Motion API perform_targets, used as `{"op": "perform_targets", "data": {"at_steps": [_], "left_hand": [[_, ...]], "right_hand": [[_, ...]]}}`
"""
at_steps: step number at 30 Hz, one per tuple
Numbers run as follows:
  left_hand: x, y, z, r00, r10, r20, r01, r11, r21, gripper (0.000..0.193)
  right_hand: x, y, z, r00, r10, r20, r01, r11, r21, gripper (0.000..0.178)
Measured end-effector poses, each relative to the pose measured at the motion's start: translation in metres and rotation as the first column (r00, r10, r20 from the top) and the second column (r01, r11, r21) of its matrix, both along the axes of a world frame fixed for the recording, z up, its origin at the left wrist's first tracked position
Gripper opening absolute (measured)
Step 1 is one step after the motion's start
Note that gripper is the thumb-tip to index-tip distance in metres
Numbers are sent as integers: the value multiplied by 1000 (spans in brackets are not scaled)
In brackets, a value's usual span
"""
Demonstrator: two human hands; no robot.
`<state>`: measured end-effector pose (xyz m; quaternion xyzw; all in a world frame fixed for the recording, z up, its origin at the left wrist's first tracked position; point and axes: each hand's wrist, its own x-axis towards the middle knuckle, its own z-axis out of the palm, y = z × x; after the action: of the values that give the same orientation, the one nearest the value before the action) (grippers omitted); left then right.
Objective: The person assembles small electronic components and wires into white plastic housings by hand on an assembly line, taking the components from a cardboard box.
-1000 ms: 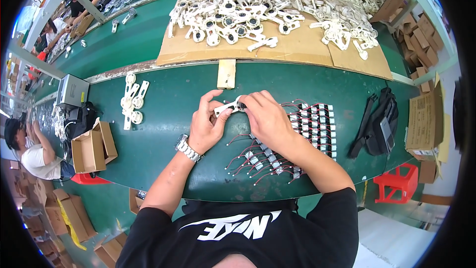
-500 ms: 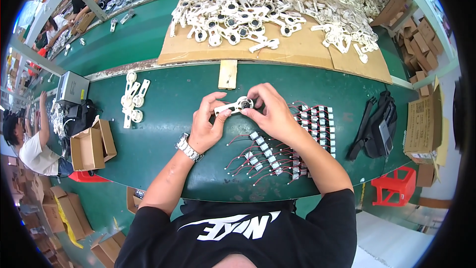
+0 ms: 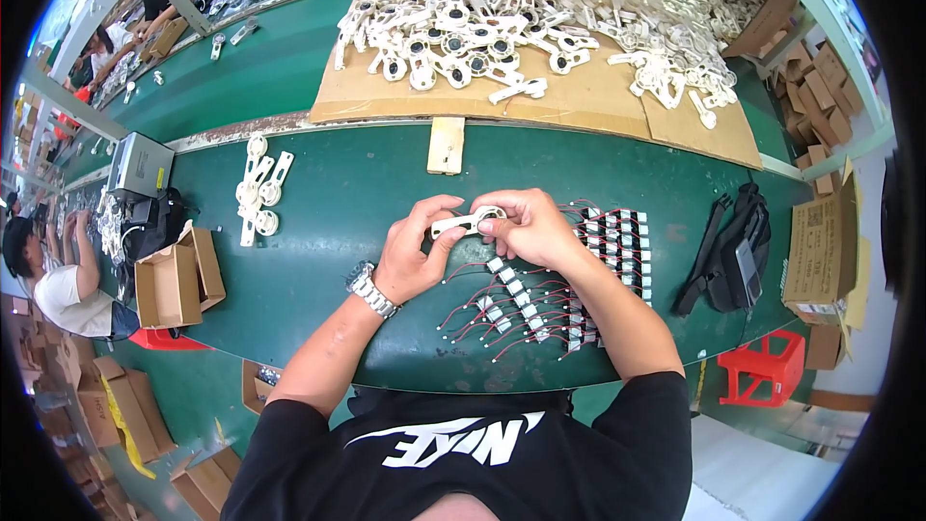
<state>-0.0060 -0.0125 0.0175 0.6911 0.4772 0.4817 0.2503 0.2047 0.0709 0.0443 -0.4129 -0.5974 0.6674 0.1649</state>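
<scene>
Between both hands, above the green table, is a cream plastic housing (image 3: 453,226) with a slotted straight arm and a round ring end. My left hand (image 3: 413,253) pinches its straight arm between thumb and fingers. At the ring end my right hand (image 3: 532,227) is closed, its thumb pressed on the ring; the fingers cover part of that end. Just right of and below the hands lie rows of small silver-white blocks with red wires (image 3: 521,299). Several similar cream housings (image 3: 258,195) lie piled on the table at left.
A large heap of cream housings (image 3: 463,39) covers a cardboard sheet (image 3: 386,108) beyond the table. A small wooden block (image 3: 446,147) sits at the far edge. At right lie a black bag (image 3: 735,256) and a carton (image 3: 818,251); an open box (image 3: 166,287) stands at left. Other people work at left.
Both hands have moved slightly toward me with the housing. My right thumb and fingers now cover more of the ring end, where a dark centre showed before.
</scene>
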Motion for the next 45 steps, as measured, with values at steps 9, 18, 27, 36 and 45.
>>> {"op": "perform_targets", "data": {"at_steps": [9, 18, 27, 36, 45], "left_hand": [[-5, 6, -13, 972, 21, 236, 6, 994, -111, 35], [-6, 5, -14, 948, 33, 316, 18, 987, -157, 36], [-6, 4, -14, 982, 32, 184, -15, 995, -95, 36], [-20, 10, 19, 876, 384, -291, -391, 920, 36, 23], [-168, 16, 29, 125, 521, -844, -766, 591, 252, 28]], "right_hand": [[8, 9, -10, 983, 159, -93, -144, 979, 146, 31], [-1, -6, 4, 995, 46, 84, -89, 751, 654, 30], [-3, 2, -6, 983, 17, -184, -7, 999, 53, 26], [-1, 5, 8, 996, -91, -14, 92, 973, 213, 30], [1, 94, 50, 987, -138, 77, 120, 973, 196, 30]]}}
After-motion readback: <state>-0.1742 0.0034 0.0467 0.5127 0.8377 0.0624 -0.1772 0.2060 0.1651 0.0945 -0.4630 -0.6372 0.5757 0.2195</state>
